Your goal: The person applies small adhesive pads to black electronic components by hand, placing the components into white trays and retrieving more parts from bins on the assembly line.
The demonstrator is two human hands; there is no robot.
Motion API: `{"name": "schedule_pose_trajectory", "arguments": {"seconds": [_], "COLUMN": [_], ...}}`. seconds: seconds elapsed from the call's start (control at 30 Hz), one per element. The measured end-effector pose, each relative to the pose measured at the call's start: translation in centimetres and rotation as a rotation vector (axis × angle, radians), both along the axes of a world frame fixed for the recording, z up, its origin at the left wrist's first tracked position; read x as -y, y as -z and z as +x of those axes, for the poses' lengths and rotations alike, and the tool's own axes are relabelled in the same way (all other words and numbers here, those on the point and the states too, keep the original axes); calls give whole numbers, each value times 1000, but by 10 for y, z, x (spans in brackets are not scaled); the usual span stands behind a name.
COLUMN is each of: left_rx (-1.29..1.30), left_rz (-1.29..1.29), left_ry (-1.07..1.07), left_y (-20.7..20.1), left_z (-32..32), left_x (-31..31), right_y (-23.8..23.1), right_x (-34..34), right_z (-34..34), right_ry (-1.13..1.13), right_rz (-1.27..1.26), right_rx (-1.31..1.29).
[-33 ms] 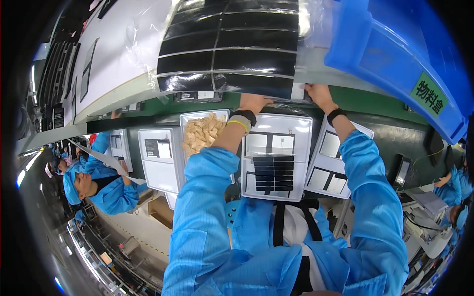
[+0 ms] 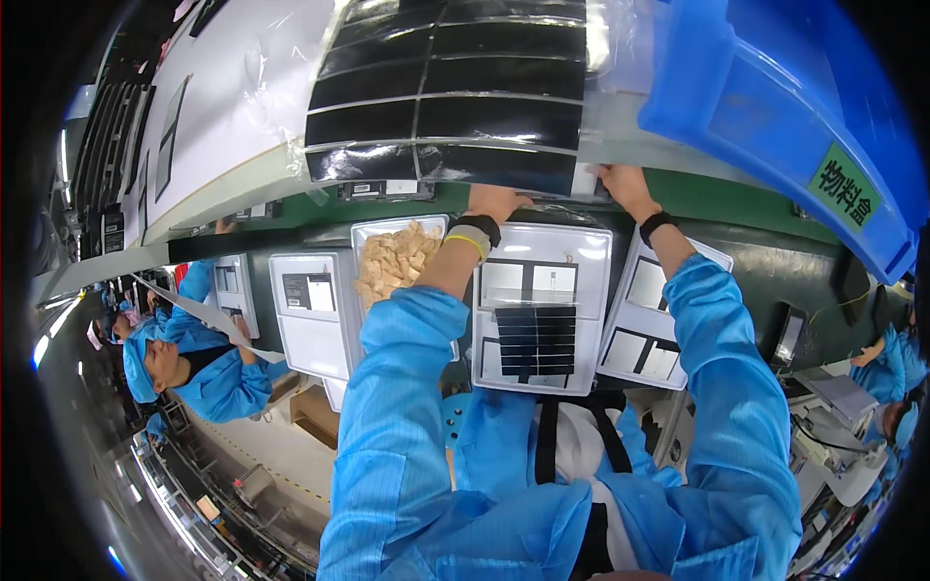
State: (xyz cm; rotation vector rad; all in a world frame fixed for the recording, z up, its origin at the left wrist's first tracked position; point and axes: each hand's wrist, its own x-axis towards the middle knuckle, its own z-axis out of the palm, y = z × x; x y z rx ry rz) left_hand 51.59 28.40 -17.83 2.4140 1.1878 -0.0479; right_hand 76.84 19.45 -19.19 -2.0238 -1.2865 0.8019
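Observation:
My left hand (image 2: 497, 201) reaches under the overhanging shelf edge at the back of the bench. Its fingers are mostly hidden by a sheet of black rectangular stickers (image 2: 499, 118), and only the thumb side shows. To its right, my right hand (image 2: 630, 190) has its fingers curled in at the same edge, beside a small pale piece (image 2: 585, 181). What they grip is hidden. Below my hands stands a white tray (image 2: 544, 232) with flat silver and black battery-like pieces in it. A smaller sheet of black stickers (image 2: 536, 341) lies over its near half.
Beige pieces (image 2: 395, 257) fill a white box left of my forearm. Another white tray (image 2: 315, 341) stands farther left, and a tilted tray (image 2: 620, 372) lies right. A blue bin (image 2: 775, 107) overhangs the upper right. A co-worker (image 2: 194, 363) sits at the left.

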Motion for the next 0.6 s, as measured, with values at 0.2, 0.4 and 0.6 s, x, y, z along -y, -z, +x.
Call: {"name": "schedule_pose_trajectory", "arguments": {"seconds": [0.2, 0.4, 0.6], "left_rx": [81, -34, -208], "left_rz": [139, 222, 39], "left_ry": [21, 84, 84], "left_y": [45, 69, 29], "left_z": [0, -9, 9], "left_x": [0, -12, -15], "right_y": [23, -5, -20], "right_x": [3, 8, 18], "right_z": [13, 2, 4], "right_ry": [-146, -269, -416], "right_rz": [195, 40, -158], "right_rx": [215, 280, 382]}}
